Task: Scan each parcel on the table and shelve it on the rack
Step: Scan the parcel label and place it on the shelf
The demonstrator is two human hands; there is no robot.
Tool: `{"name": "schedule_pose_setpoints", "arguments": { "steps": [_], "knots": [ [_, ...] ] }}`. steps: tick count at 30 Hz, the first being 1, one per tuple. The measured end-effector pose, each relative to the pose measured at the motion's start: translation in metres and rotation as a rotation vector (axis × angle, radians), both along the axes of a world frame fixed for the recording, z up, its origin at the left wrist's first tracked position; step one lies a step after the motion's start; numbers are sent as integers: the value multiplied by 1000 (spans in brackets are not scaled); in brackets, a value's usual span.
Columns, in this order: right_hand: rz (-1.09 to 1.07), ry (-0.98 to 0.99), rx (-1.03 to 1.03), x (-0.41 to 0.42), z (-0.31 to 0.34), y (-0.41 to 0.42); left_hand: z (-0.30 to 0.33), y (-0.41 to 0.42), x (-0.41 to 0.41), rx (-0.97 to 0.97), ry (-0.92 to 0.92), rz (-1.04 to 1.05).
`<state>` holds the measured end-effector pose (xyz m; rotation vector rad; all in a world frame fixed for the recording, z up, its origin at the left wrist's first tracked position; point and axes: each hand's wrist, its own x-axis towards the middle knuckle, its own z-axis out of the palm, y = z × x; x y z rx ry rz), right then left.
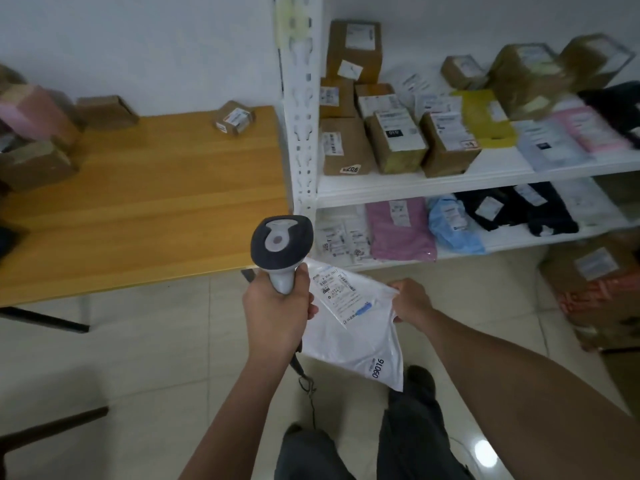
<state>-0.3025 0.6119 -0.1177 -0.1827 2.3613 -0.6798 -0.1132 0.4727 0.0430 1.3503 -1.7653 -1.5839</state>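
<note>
My left hand point(277, 306) grips the handle of a grey barcode scanner point(281, 242), whose head sits above the hand. My right hand point(410, 301) pinches the right edge of a white poly mailer parcel point(353, 337) that hangs between both hands over the floor. Its shipping label point(341, 291) faces up, and the number 09016 is printed near its lower corner. The white rack point(408, 183) stands ahead on the right, with cardboard boxes on one shelf and soft bags on the shelf below. The wooden table point(145, 202) is on the left.
A small labelled box point(235, 117) sits near the table's far right corner. Several brown and pink boxes point(38, 133) crowd the table's left end. More cartons point(595, 285) are stacked on the floor at the right. The scanner cable point(306, 379) dangles toward my legs.
</note>
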Motion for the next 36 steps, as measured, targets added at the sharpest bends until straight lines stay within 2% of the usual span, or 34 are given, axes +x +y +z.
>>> {"name": "schedule_pose_setpoints", "arguments": {
  "steps": [11,18,24,30,36],
  "knots": [
    [-312,-121,-122,-168,-47,153,-56,160,-182,44,-31,21],
    [-641,-208,-263,-271,-88,240,-118,242,-308,38,-86,-55],
    [-798,-244,-356,-325,-150,255,-184,250,-369,18,-116,-56],
    [-838,-251,-443,-363,-213,244,-253,229,-415,4,-99,-21],
    [-863,-246,-521,-398,-251,218,-289,199,-455,-60,-35,-27]
  ]
}}
